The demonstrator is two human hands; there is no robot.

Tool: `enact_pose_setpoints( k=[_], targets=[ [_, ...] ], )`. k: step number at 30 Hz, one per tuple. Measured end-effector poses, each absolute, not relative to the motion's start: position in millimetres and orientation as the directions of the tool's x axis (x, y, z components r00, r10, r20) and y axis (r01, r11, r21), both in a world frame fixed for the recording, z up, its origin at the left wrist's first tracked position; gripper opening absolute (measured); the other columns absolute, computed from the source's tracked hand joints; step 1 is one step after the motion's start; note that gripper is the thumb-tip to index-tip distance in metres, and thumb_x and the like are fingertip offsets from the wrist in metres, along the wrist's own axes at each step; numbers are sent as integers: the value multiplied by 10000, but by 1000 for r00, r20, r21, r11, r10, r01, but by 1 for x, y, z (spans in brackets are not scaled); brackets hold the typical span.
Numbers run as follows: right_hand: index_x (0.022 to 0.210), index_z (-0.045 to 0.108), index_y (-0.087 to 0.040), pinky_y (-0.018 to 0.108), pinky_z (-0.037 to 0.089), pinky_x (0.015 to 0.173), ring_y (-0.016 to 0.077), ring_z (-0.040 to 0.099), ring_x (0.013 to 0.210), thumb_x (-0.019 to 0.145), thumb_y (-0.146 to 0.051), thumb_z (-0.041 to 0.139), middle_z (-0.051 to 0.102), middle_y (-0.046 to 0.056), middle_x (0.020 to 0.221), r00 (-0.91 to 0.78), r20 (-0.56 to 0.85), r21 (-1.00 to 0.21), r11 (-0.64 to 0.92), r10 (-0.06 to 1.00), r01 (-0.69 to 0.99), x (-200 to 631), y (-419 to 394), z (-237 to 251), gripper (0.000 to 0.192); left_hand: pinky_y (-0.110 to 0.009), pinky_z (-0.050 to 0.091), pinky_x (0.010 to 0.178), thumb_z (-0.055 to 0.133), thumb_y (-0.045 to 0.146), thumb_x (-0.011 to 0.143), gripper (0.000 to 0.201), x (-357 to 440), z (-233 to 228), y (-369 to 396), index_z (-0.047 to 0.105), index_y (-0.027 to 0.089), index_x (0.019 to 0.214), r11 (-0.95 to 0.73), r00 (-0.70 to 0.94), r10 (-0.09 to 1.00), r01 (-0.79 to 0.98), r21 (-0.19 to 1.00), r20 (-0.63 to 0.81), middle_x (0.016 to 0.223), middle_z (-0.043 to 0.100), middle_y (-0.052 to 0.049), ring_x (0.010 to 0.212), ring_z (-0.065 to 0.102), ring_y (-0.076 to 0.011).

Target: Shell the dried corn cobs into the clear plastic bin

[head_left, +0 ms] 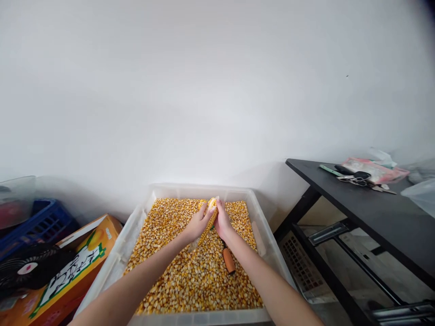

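Observation:
A yellow corn cob (211, 213) is held over a big white plastic tub (268, 240) full of loose corn kernels (190, 271). My left hand (196, 225) grips the cob from the left, and my right hand (222, 222) grips it from the right. The cob tilts, with its tip pointing away from me. A tool with an orange handle (229, 260) lies on the kernels just below my right wrist.
An orange cardboard box (78, 267), a black fan (32, 267) and a blue crate (37, 224) stand at the left. A black table (374, 208) at the right carries keys (356, 177) and a pink packet (374, 168). A white wall rises behind.

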State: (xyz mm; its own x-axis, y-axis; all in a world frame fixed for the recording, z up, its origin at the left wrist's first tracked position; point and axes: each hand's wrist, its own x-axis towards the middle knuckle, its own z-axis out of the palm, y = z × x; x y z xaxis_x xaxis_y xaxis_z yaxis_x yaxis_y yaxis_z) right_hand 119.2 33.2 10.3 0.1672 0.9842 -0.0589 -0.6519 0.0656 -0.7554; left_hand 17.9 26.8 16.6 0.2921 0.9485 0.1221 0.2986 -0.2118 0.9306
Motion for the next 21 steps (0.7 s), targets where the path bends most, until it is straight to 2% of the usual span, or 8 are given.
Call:
enact_pose_setpoints(
  k=[5, 10, 21],
  targets=[
    [902, 523, -267, 304, 471, 789, 170, 599, 878, 738, -496, 611, 638, -38, 859, 112, -38, -740, 47, 993, -671, 125, 30, 10, 295, -332, 299, 1056, 275, 503, 911, 530, 17, 15, 30, 478, 166, 1265, -302, 321, 921, 226, 926, 222, 1309, 527, -99, 1235, 456, -206],
    [937, 527, -283, 296, 458, 822, 167, 588, 950, 743, -435, 627, 649, -43, 917, 83, -19, -777, 38, 996, -628, 120, 27, 6, 266, -376, 419, 913, 452, 569, 824, 536, 14, 24, 25, 487, 179, 1190, -208, 240, 961, 306, 929, 136, 1122, 629, -91, 1039, 581, -253],
    [914, 534, -275, 294, 455, 849, 164, 578, 975, 746, -454, 633, 626, -46, 925, 50, -32, -766, 7, 998, -643, 122, 25, 4, 265, -372, 391, 921, 323, 531, 889, 455, 15, 16, 26, 474, 170, 1122, -263, 293, 939, 279, 924, 179, 1066, 617, -99, 1037, 568, -235]
  ],
)
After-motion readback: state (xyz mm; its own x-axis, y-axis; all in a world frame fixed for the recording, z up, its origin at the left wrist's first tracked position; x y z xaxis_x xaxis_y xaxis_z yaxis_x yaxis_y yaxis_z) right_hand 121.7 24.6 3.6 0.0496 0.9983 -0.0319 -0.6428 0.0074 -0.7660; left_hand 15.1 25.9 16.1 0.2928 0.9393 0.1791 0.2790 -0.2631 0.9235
